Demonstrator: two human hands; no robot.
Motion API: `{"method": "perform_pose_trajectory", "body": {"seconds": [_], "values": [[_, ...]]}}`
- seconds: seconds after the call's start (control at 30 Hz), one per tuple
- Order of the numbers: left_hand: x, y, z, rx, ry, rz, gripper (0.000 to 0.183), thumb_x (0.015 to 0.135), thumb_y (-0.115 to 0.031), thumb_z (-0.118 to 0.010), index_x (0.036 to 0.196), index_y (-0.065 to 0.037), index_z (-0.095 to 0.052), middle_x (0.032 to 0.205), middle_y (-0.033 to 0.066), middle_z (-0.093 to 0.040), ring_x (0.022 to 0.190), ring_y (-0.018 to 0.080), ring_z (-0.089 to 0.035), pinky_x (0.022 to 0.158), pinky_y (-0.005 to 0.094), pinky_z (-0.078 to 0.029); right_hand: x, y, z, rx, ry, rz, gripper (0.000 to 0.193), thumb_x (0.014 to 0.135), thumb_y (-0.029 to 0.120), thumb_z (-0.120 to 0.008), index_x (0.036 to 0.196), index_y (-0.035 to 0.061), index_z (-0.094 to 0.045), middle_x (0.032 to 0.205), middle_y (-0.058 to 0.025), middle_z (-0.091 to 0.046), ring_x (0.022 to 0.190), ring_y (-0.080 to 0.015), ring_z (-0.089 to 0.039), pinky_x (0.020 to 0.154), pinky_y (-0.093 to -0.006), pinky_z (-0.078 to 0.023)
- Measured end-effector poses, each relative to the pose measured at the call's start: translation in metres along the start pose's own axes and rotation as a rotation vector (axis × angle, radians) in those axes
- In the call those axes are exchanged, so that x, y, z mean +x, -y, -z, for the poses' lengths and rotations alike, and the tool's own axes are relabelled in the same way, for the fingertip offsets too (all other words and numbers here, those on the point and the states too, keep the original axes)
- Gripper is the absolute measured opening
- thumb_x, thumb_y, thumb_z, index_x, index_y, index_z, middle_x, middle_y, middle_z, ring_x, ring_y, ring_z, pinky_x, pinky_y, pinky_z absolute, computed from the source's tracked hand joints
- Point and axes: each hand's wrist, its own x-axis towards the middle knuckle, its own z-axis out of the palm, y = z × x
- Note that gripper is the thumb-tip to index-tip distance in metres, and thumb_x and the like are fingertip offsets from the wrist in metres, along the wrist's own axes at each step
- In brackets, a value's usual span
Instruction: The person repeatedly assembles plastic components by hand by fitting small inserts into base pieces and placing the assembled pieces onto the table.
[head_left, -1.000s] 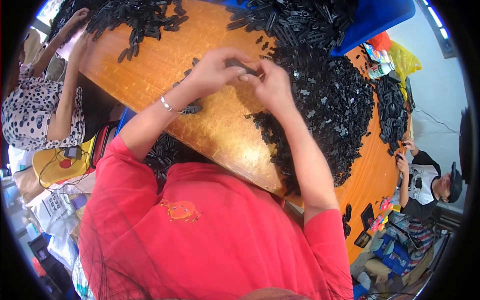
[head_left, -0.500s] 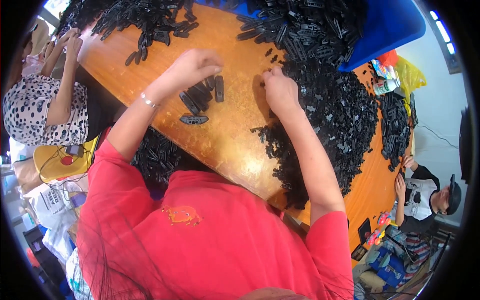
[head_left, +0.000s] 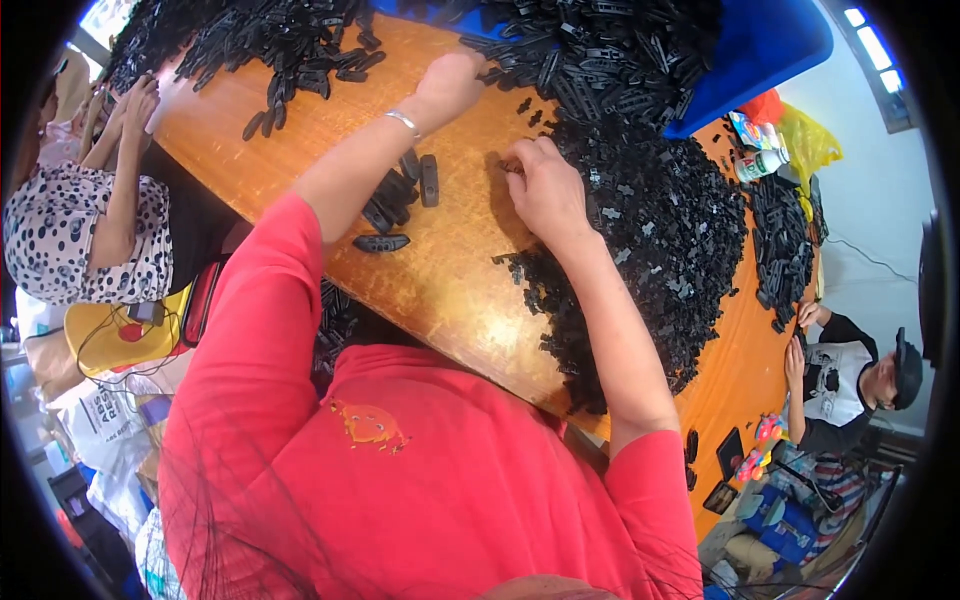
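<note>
My left hand (head_left: 450, 88) reaches across the table to the near edge of a heap of long black plastic parts (head_left: 570, 60). Its fingertips meet the heap, and what they touch is partly hidden. My right hand (head_left: 548, 192) hovers over the wood beside a wide pile of small black cross-shaped plastic pieces (head_left: 665, 240). Thumb and forefinger are pinched, with a small dark bit at their tips too tiny to make out. Between my arms lies a little group of long black parts (head_left: 392, 200), with one part (head_left: 429, 180) standing apart and another (head_left: 381, 243) nearer the table edge.
A blue bin (head_left: 760, 75) lies tipped at the far right behind the heap. More black parts (head_left: 290, 50) cover the far left. Along the right edge are a white bottle (head_left: 762, 165) and another parts pile (head_left: 782, 240). Co-workers sit at left (head_left: 90, 225) and right (head_left: 840, 385).
My left hand has moved away and to the right, from above the small group to the far heap. My right hand has shifted slightly left, fingers still pinched.
</note>
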Motion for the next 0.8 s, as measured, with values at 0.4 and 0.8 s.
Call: {"method": "perform_pose_trajectory", "body": {"seconds": [0.4,0.8], "values": [[-0.1,-0.069,0.09,-1.611,0.381,0.414,0.037,0.107,-0.013,-0.062,0.14,0.003,-0.058,0.117,0.0117,-0.075,0.094,0.0175,-0.077,0.084,0.0274,-0.065,-0.016,0.033,0.024,0.549,-0.473,-0.039,0.013,0.093,0.0,-0.074,0.105,0.0009,-0.069,0.095,-0.0123,-0.069,0.073,-0.0229,-0.071,0.065,-0.0335,-0.058],[-0.126,-0.081,0.09,-1.809,0.429,0.337,0.049,0.102,-0.014,-0.07,0.146,0.003,-0.056,0.127,0.0133,-0.073,0.107,0.0257,-0.076,0.094,0.0338,-0.063,-0.021,0.042,0.037,0.434,-0.552,0.136,0.017,0.086,-0.009,-0.077,0.095,0.0007,-0.067,0.097,-0.0115,-0.068,0.075,-0.0198,-0.07,0.059,-0.0281,-0.058]]}}
